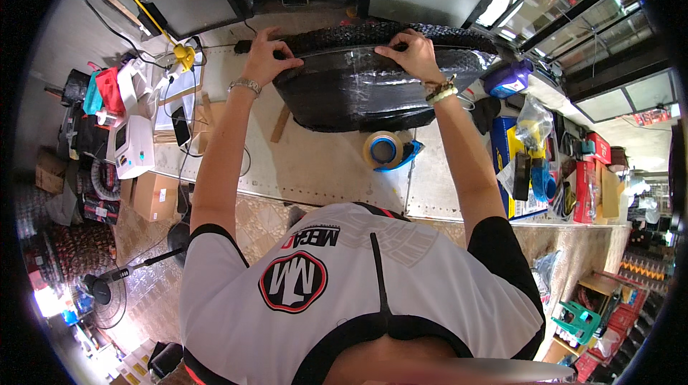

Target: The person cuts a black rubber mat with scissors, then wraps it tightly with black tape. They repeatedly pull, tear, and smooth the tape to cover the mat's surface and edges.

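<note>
On the pale table (315, 163), a black plastic-wrapped bundle (351, 95) lies beyond a tape dispenser (393, 153). The left hand (266, 58) and right hand (417, 54), fingers curled nearly closed, pinch its far edge; wrapping seems in hand, smoothing calling for even tension.

Bright, dark-framed windows (565, 0) and a grey wall (59, 48) flank a pale workbench (308, 166) above patterned floor tiles (154, 277).
</note>
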Demonstrator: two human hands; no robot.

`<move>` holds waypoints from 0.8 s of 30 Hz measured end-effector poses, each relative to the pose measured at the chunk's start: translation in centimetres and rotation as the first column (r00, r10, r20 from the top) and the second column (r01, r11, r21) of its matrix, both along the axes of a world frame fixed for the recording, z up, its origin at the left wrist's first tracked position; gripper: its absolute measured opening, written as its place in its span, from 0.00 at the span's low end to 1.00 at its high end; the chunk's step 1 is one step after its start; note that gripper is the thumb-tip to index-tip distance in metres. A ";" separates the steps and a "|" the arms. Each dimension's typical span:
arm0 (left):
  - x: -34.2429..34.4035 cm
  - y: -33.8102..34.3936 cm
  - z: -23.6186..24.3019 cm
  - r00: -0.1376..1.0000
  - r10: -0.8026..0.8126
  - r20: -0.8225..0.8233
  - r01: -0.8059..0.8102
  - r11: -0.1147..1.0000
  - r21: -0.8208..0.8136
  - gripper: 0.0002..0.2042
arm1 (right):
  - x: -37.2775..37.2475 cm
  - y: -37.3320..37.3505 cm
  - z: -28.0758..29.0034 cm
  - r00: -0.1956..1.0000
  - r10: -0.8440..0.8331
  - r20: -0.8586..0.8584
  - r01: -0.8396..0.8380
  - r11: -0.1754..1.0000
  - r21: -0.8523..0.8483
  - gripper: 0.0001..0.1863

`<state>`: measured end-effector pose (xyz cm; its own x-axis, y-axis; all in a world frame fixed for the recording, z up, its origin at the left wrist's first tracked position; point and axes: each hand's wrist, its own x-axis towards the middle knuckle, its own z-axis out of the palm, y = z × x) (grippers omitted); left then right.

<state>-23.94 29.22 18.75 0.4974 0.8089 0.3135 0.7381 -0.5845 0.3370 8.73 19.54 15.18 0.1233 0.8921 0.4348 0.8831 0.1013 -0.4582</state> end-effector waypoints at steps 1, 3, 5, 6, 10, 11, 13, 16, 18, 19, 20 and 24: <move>-0.1 0.6 -0.2 0.999 -0.020 0.048 0.025 0.994 -0.111 0.16 | 0.2 0.5 -0.2 0.998 0.009 -0.070 -0.012 0.999 -0.050 0.29; -0.2 1.7 -0.4 0.999 0.019 0.044 0.003 0.895 -0.446 0.16 | 0.2 1.3 -0.5 0.977 0.004 -0.212 -0.030 0.992 -0.123 0.29; -0.1 2.4 -1.0 0.999 0.022 0.031 -0.006 0.899 -0.438 0.17 | -0.1 1.6 -0.6 0.982 -0.082 -0.168 0.046 0.977 -0.207 0.26; -0.1 2.6 -1.3 0.999 0.012 0.042 0.008 0.900 -0.436 0.17 | -0.3 1.6 -0.6 0.988 -0.084 -0.133 0.061 0.984 -0.167 0.26; -0.5 3.2 -3.6 0.992 0.010 0.128 0.046 0.905 -0.423 0.18 | -1.2 1.2 -0.8 0.998 -0.062 -0.033 0.059 0.995 -0.085 0.23; -0.6 3.2 -4.4 0.979 0.023 0.201 0.069 0.896 -0.438 0.18 | -1.4 1.2 -0.9 0.994 -0.077 -0.078 0.073 0.996 -0.059 0.23; -0.8 3.3 -5.7 0.943 0.043 0.329 0.118 0.883 -0.454 0.19 | -1.3 1.3 -1.4 0.984 -0.106 -0.147 0.113 0.993 0.042 0.22; -0.8 2.9 -7.4 0.912 0.044 0.407 0.137 0.904 -0.405 0.21 | -0.5 1.4 -2.3 0.993 -0.059 -0.105 0.061 0.998 0.023 0.20; -0.6 2.3 -7.8 0.936 0.038 0.351 0.062 0.961 -0.269 0.23 | 0.1 1.5 -2.1 0.994 0.030 -0.106 -0.024 0.998 0.060 0.15; -0.4 2.1 -7.8 0.934 0.045 0.354 0.058 0.960 -0.275 0.22 | -0.3 1.4 -2.0 0.995 -0.066 -0.081 0.071 0.996 0.057 0.13; -0.2 1.7 -7.8 0.931 0.062 0.359 0.034 0.966 -0.255 0.22 | -0.8 1.4 -1.4 0.994 -0.095 -0.054 0.099 0.993 0.065 0.11; 0.7 0.6 -7.5 0.870 0.120 0.477 0.049 0.944 -0.327 0.21 | -8.2 0.8 1.0 0.944 -0.273 0.183 0.210 0.930 0.303 0.10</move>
